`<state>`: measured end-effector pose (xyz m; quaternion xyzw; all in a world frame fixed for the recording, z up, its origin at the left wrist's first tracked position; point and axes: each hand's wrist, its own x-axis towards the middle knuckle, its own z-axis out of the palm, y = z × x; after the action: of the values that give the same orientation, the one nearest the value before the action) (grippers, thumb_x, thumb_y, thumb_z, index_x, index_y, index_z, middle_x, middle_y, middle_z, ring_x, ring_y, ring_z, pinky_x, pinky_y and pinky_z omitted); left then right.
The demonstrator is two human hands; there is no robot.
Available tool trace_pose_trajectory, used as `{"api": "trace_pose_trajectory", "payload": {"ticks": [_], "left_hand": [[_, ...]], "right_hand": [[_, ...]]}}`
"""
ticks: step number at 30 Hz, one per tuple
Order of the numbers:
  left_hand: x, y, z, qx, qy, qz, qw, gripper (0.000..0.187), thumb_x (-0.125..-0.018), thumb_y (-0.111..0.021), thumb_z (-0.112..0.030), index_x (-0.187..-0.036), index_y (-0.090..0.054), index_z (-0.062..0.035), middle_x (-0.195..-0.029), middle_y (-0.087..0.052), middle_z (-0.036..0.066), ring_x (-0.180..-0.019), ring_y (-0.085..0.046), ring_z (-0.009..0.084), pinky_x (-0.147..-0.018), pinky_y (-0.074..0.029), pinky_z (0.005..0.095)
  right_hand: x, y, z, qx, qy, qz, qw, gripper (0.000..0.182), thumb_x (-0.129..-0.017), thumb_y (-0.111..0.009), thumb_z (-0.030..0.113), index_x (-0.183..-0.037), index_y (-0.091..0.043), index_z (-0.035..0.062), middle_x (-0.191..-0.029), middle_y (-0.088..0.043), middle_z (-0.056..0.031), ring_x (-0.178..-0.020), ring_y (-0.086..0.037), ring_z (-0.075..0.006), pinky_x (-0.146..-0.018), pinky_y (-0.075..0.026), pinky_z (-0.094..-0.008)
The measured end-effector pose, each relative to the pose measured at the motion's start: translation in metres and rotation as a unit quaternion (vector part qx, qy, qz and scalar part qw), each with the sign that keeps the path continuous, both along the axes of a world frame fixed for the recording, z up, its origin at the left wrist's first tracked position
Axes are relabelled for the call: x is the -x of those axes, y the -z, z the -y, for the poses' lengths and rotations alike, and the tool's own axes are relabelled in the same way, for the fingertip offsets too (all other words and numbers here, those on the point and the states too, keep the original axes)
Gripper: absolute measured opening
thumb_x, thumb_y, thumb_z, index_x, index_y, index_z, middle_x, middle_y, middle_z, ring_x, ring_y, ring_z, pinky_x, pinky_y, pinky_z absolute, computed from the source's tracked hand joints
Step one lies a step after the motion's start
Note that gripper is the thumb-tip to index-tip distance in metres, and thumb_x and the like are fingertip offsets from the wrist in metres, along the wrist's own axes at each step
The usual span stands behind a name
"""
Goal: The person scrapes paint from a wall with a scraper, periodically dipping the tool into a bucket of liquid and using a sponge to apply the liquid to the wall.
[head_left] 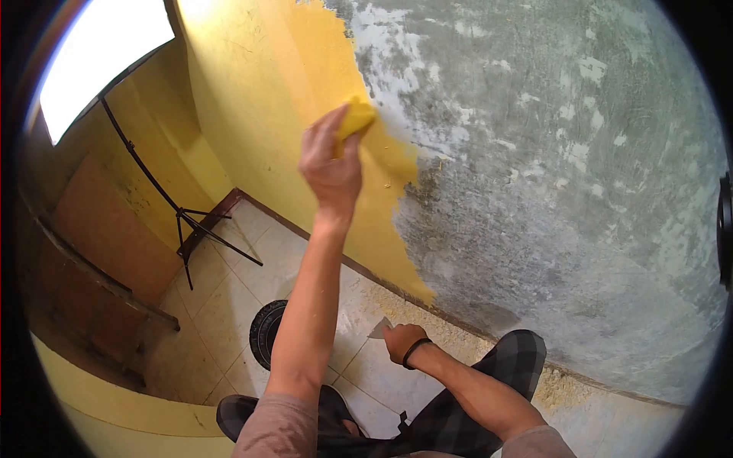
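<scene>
the left hand (332, 172) has its fingers curled round one yellow sponge (357, 118) at the ragged paint edge of the wall (534, 191), where a flat face and light, even pressure would likely serve best, though blur hides whether it touches. nearer and lower, the right hand (405, 343) has its fingers closed on one scraper (377, 329), its blade best held clear of the knees. counted, there are two hands, one black tub (258, 324) to the left and one tripod (181, 212) far left.
</scene>
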<state>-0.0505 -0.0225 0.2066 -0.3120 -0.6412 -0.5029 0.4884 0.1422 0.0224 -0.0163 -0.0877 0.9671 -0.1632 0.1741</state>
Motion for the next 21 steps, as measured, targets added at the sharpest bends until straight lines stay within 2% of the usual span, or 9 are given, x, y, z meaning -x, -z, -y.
{"api": "trace_pose_trajectory", "payload": {"ticks": [1,2,6,8,10,12,16,20,21], "left_hand": [[-0.002,-0.001,-0.012,0.065,-0.042,-0.071,0.994,0.037,-0.077,-0.065,0.005,-0.113,-0.064,-0.0014,-0.109,-0.065,0.014,-0.100,-0.063,0.0246,-0.086,-0.050,0.0324],[-0.007,0.005,-0.023,0.060,-0.044,-0.112,0.991,0.042,-0.073,-0.061,0.010,-0.112,-0.066,-0.0044,-0.109,-0.064,0.016,-0.100,-0.062,0.0293,-0.088,-0.050,0.0341],[-0.012,0.066,-0.029,0.077,-0.011,-0.107,0.991,0.044,-0.075,-0.057,0.013,-0.114,-0.066,-0.0052,-0.109,-0.064,0.015,-0.100,-0.062,0.0296,-0.088,-0.049,0.0354],[-0.015,0.103,-0.028,0.108,0.010,-0.099,0.989,0.044,-0.075,-0.058,0.012,-0.115,-0.066,-0.0048,-0.109,-0.064,0.016,-0.102,-0.062,0.0313,-0.089,-0.049,0.0382],[-0.016,0.141,-0.023,0.129,0.009,-0.088,0.988,0.042,-0.075,-0.059,0.011,-0.114,-0.066,-0.0045,-0.110,-0.063,0.017,-0.103,-0.061,0.0325,-0.090,-0.048,0.0394],[-0.012,0.172,-0.015,0.210,-0.009,-0.105,0.972,0.039,-0.076,-0.059,0.010,-0.112,-0.067,-0.0043,-0.111,-0.063,0.017,-0.104,-0.061,0.0337,-0.090,-0.047,0.0398],[-0.008,0.141,-0.009,0.253,-0.006,-0.147,0.956,0.038,-0.077,-0.058,0.011,-0.110,-0.068,-0.0039,-0.113,-0.063,0.014,-0.108,-0.059,0.0327,-0.092,-0.048,0.0385],[-0.017,0.033,-0.029,0.088,-0.125,-0.249,0.956,0.034,-0.076,-0.065,0.006,-0.108,-0.070,-0.0047,-0.102,-0.066,0.012,-0.089,-0.062,0.0247,-0.076,-0.049,0.0345],[-0.017,0.004,-0.039,0.053,-0.088,-0.276,0.956,0.033,-0.075,-0.066,0.006,-0.106,-0.070,-0.0045,-0.099,-0.066,0.011,-0.084,-0.060,0.0226,-0.072,-0.048,0.0331]], "right_hand": [[-0.001,0.002,-0.002,0.000,-0.005,0.000,1.000,0.030,-0.082,-0.052,0.010,-0.110,-0.056,0.0011,-0.087,-0.067,-0.0214,-0.083,-0.066,-0.0373,-0.067,-0.053,-0.0463],[-0.002,0.003,-0.003,0.000,-0.010,0.000,1.000,0.030,-0.082,-0.051,0.010,-0.111,-0.056,0.0009,-0.087,-0.067,-0.0213,-0.082,-0.066,-0.0372,-0.067,-0.053,-0.0463],[-0.010,0.001,-0.006,0.000,0.025,0.027,0.999,0.031,-0.081,-0.052,0.010,-0.110,-0.056,0.0002,-0.087,-0.067,-0.0217,-0.081,-0.066,-0.0372,-0.067,-0.053,-0.0466],[-0.020,0.002,-0.012,0.007,0.005,-0.027,1.000,0.030,-0.080,-0.053,0.010,-0.108,-0.057,-0.0007,-0.086,-0.066,-0.0224,-0.081,-0.067,-0.0374,-0.067,-0.053,-0.0469],[-0.023,-0.006,-0.016,0.010,0.003,-0.021,1.000,0.025,-0.086,-0.048,0.013,-0.101,-0.062,-0.0013,-0.093,-0.066,-0.0239,-0.086,-0.067,-0.0367,-0.072,-0.054,-0.0456],[-0.026,-0.004,-0.019,0.000,-0.004,-0.004,1.000,0.025,-0.086,-0.048,0.013,-0.101,-0.062,-0.0013,-0.094,-0.066,-0.0243,-0.085,-0.067,-0.0368,-0.072,-0.054,-0.0452],[-0.023,0.009,-0.017,0.000,0.006,-0.035,0.999,0.029,-0.080,-0.053,0.009,-0.106,-0.058,-0.0014,-0.086,-0.066,-0.0240,-0.081,-0.067,-0.0378,-0.067,-0.053,-0.0470],[-0.024,-0.010,-0.012,0.032,-0.009,-0.023,0.999,0.029,-0.081,-0.052,0.009,-0.109,-0.057,-0.0007,-0.086,-0.066,-0.0227,-0.082,-0.066,-0.0372,-0.068,-0.053,-0.0462],[-0.021,-0.009,-0.011,0.032,-0.012,0.001,0.999,0.029,-0.082,-0.052,0.009,-0.109,-0.056,-0.0005,-0.087,-0.066,-0.0226,-0.083,-0.066,-0.0370,-0.068,-0.053,-0.0459]]}}
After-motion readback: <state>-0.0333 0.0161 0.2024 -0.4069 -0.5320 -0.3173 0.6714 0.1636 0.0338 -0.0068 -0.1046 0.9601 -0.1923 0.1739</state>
